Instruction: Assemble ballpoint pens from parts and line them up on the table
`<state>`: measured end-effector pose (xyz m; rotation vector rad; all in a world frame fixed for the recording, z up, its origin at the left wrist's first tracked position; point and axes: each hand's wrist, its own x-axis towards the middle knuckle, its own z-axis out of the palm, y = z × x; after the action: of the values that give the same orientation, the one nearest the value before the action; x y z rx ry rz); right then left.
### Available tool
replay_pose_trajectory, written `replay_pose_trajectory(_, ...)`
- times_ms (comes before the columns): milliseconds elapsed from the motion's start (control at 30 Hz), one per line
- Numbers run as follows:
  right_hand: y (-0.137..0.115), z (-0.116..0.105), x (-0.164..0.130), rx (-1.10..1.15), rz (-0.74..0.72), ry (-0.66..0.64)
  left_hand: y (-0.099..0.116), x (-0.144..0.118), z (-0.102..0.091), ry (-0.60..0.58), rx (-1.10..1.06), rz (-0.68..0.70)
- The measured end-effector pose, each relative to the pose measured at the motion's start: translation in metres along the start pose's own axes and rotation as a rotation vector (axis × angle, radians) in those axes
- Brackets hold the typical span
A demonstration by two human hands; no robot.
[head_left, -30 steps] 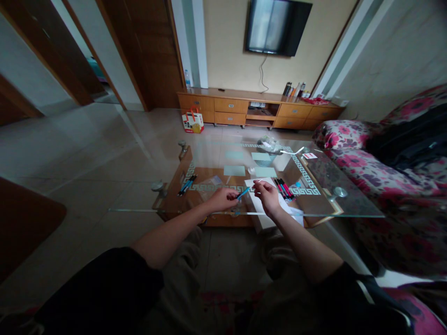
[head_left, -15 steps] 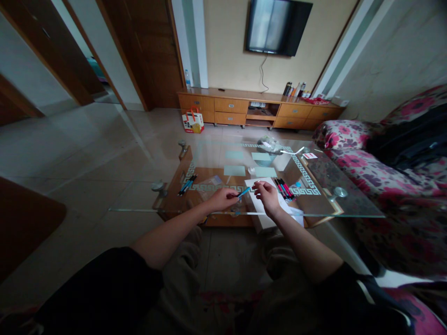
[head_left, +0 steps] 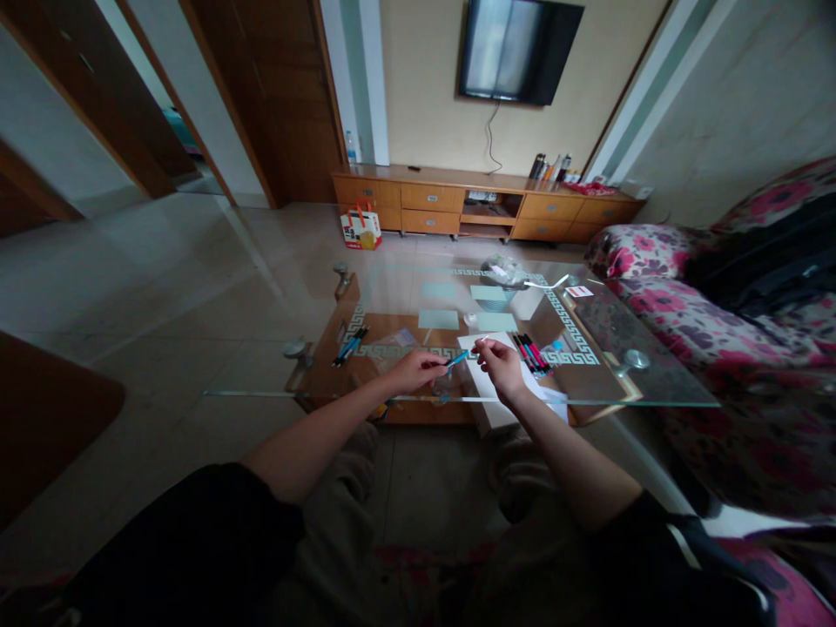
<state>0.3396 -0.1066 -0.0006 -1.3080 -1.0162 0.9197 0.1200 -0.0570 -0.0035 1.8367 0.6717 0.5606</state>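
My left hand [head_left: 416,371] is closed around the dark end of a blue pen [head_left: 459,358], holding it above the glass table. The pen's blue end points right, toward my right hand [head_left: 500,367]. The fingers of that hand are pinched together close to the pen's end; a thin pale sliver shows at the fingertips, too small to name. Beneath my right hand lies a white box or stack of paper [head_left: 480,383]. Several pink, red and black pens [head_left: 532,353] lie just right of it, and several blue and black pens [head_left: 351,346] lie farther left.
The glass coffee table [head_left: 398,292] has a lower wooden shelf and sharp-looking glass edges. A basket with a plastic bag [head_left: 502,272] stands toward its far side. A clear plastic packet [head_left: 397,340] lies beyond my left hand. A floral sofa [head_left: 653,252] borders the right.
My left hand has shifted slightly, and the blue pen's angle has changed a little. My right fingers have drawn closer together near the pen's end.
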Motion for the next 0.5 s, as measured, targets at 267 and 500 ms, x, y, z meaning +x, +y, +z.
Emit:
replay_pose_trajectory(267,-0.0003,0.0011,-0.0004,0.039,0.028,0.002,0.0005,0.0010,0.0019,-0.027,-0.052,-0.030)
replay_pose_trajectory(500,0.0019,0.0019,0.0000,0.018,-0.002,0.008,-0.0034,0.0022,0.0027,-0.030,-0.043,-0.025)
